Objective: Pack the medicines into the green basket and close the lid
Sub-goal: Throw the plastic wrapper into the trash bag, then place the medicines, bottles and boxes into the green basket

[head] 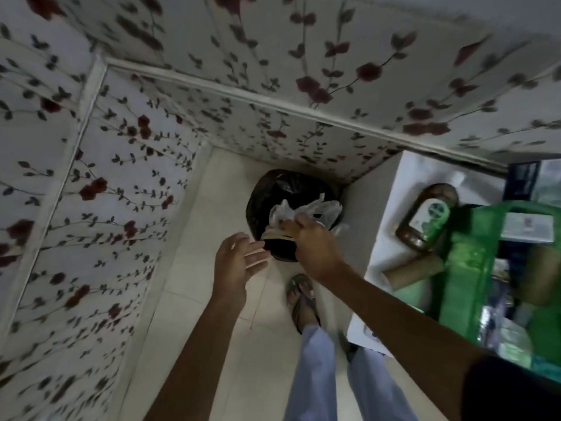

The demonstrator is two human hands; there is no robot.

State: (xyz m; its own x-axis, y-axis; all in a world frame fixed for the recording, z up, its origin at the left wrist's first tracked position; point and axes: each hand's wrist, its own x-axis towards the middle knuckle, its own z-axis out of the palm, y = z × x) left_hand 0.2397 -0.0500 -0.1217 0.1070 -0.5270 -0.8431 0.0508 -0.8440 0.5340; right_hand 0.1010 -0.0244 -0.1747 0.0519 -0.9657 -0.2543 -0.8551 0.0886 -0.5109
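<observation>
I have a single wide-angle head view, looking steeply down from standing height at the tiled floor (230, 189) in a wallpapered corner, near enough that both forearms fill the lower frame; a white table (391, 189) edges in at right.

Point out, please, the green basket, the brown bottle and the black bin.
green basket (464, 268): head view, on its green side wall.
brown bottle (425, 217): head view, on its green label, mid-body.
black bin (261, 199): head view, on the dark liner at its left rim.
</observation>
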